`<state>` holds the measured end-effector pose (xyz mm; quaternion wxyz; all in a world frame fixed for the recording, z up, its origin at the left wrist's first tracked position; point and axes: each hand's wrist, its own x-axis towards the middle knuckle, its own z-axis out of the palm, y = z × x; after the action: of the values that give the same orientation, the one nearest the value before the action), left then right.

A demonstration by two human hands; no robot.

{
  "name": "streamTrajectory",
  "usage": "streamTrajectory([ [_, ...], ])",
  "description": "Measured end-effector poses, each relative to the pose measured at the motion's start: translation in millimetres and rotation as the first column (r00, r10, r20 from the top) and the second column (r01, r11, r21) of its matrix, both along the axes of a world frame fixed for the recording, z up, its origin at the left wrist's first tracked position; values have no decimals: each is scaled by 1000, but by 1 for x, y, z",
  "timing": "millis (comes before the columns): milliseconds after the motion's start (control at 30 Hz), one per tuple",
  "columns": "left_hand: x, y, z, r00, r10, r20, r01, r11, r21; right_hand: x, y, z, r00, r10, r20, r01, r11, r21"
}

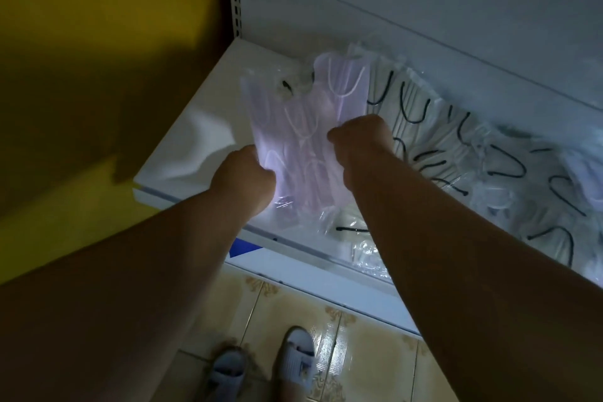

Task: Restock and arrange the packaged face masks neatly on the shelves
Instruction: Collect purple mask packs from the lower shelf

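The person stands at a white shelf [182, 153] with both bare arms stretched out over it. The left hand [243, 174] and the right hand [359, 143] are set apart, each curled closed on an opposite side edge of the same stack of pale pink face masks in clear plastic packaging [303, 140]. The stack lies lengthwise on the shelf, its far end toward the white back panel [424, 3], with white ear loops showing through the wrap. Just beside it on the right, more packaged masks with black ear loops [456, 153] spread in overlapping rows along the shelf, and a few lie under the right forearm near the front edge. A yellow wall [81, 42] borders the shelf on the left. Below, 2 feet in grey slippers [264, 369] stand on beige patterned floor tiles [359, 362].
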<state>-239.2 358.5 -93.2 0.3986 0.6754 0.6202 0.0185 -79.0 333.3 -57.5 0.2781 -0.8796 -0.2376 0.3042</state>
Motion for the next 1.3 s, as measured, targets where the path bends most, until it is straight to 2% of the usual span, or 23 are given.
streamTrajectory([
  [33,1,1,0,1000,-23,-11,23,1000,2,-3,-1,0,997,-19,-71,22,999,36],
  [100,1,2,2,999,-36,-1,36,999,6,-9,-8,1,968,-195,-155,214,969,119],
  [233,0,-2,2,988,59,142,-53,997,-47,-14,-19,1,988,-155,3,154,985,76],
  [333,-1,-6,0,957,173,232,-141,979,-147,-19,-23,-5,985,-137,-106,152,977,151],
  [433,-2,-6,3,881,333,336,-240,927,-288,-26,-27,-8,991,-61,-123,73,992,98],
  [533,-4,-6,11,818,447,363,-296,867,-402,-34,-34,-6,981,-15,-192,39,991,124],
  [600,-5,-7,15,758,499,420,-300,839,-454,-35,-39,-4,972,-39,-230,82,980,179],
  [667,-6,-5,17,700,533,475,-280,817,-504,-32,-45,2,959,-128,-251,192,949,249],
  [733,-7,-3,18,656,551,516,-242,801,-547,-24,-52,8,955,-226,-194,278,911,305],
  [833,-7,-5,28,685,497,532,-177,822,-541,-18,-62,19,925,-320,-207,377,848,373],
  [967,-16,-16,37,802,376,464,-140,874,-465,-16,-87,28,814,-379,-441,557,726,404],
  [1033,-24,-23,37,861,316,399,-145,903,-403,-11,-103,33,716,-382,-584,659,646,385],
  [1100,-30,-29,37,871,314,379,-163,910,-380,-2,-116,39,536,-304,-788,783,529,328],
  [1133,-32,-34,38,863,324,389,-166,907,-387,1,-120,43,431,-254,-866,829,491,269],
  [1167,-32,-38,40,848,331,414,-149,899,-412,3,-124,44,370,-227,-901,844,488,224],
  [1200,-30,-43,37,836,329,438,-112,886,-450,2,-128,41,368,-214,-905,826,523,212],
  [1233,-27,-50,38,830,310,464,-51,870,-490,-1,-131,38,407,-224,-885,787,578,216],
  [1300,-18,-67,40,825,302,478,4,842,-540,-7,-137,25,570,-258,-780,654,717,241],
])
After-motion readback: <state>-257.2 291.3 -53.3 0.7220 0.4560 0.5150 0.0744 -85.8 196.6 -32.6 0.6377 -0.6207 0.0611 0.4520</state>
